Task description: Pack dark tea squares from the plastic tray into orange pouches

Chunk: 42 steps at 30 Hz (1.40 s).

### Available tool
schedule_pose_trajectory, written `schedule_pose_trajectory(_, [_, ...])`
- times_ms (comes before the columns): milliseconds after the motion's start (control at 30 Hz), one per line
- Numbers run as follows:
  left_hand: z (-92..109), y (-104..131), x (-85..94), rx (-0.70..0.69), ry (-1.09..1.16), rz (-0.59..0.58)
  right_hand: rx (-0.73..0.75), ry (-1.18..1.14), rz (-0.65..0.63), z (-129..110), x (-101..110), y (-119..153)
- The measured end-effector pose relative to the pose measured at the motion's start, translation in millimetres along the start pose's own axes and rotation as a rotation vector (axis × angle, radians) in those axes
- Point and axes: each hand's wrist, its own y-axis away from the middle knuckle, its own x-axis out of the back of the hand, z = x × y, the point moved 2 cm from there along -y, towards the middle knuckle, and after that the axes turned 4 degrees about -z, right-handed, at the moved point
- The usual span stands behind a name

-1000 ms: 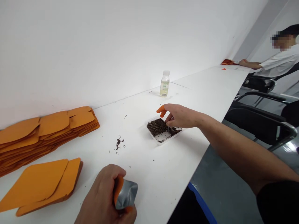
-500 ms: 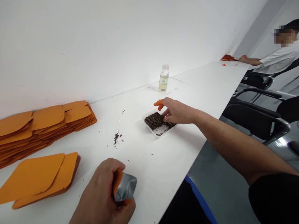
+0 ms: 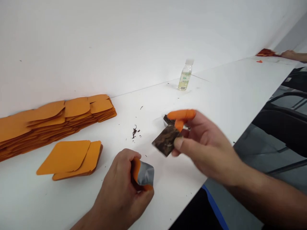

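Desk (image 3: 223, 92): white, ran along white wall (image 3: 134, 38).
Left hand (image 3: 120, 187): fingers were clamped around orange pouch (image 3: 145, 174), mouth gaping, silvery inside showing.
Right hand (image 3: 211, 148): fingers were pinched on dark square (image 3: 165, 140), held above desk, near pouch, not touching.
Dark row (image 3: 168, 119): sat behind right hand, partly hidden.
Orange stacks (image 3: 78, 108): 2, lay left of pouch.
Bottle (image 3: 184, 76): stood near wall.
Crumbs (image 3: 134, 131): scattered mid-desk.

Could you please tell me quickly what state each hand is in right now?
Left hand: closed, holding an orange-and-silver pouch.
Right hand: closed, pinching a thin dark square piece.
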Motion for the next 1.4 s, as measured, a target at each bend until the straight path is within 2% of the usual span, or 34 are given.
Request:
schedule_pose_trajectory(67, [3, -2, 1.7, 0.013, 0.003, 0.031, -0.087, -0.135, 0.000, 14, -24, 11])
schedule_pose_trajectory(167, [6, -3, 3.5, 0.017, 0.021, 0.047, -0.095, -0.151, -0.001, 26, -38, 19])
schedule_pose_trajectory(333, [6, -4, 3.9, 0.012, 0.016, 0.067, -0.001, 0.174, -0.086, 32, -34, 27])
schedule_pose_trajectory(533, [6, -4, 4.5, 0.013, -0.006, 0.093, 0.186, 0.571, -0.078, 29, -30, 30])
schedule_pose_trajectory(633, [6, -4, 4.8, 0.033, -0.026, 0.109, 0.205, 0.628, -0.078, 24, -30, 29])
schedule_pose_trajectory(767, [7, -5, 4.4, 0.049, -0.039, 0.121, 0.130, 0.636, -0.063, 20, -31, 24])
schedule_pose_trajectory(867, [9, -6, 5.2, 0.038, -0.048, 0.114, 0.091, 0.664, -0.105, 17, -34, 19])
schedule_pose_trajectory(1000, [10, -7, 7.9, 0.055, -0.002, 0.111, 0.275, 0.720, -0.323, 10, -38, 14])
schedule_pose_trajectory(1033, [9, -7, 8.2, 0.081, 0.012, 0.110, 0.326, 0.722, -0.347, 10, -38, 14])
schedule_pose_trajectory(1100, [8, -7, 7.5, 0.145, 0.037, 0.100, 0.379, 0.686, -0.282, 11, -35, 13])
schedule_pose_trajectory(1200, [7, -7, 4.3, 0.175, 0.078, 0.082, 0.324, 0.650, -0.179, 17, -33, 9])
schedule_pose_trajectory(1300, [7, -7, 2.1, 0.153, 0.097, 0.075, 0.190, 0.665, -0.222, 22, -36, 2])
schedule_pose_trajectory(1400, [7, -8, 3.0, 0.138, 0.080, 0.096, 0.047, 0.561, -0.282, 21, -38, -5])
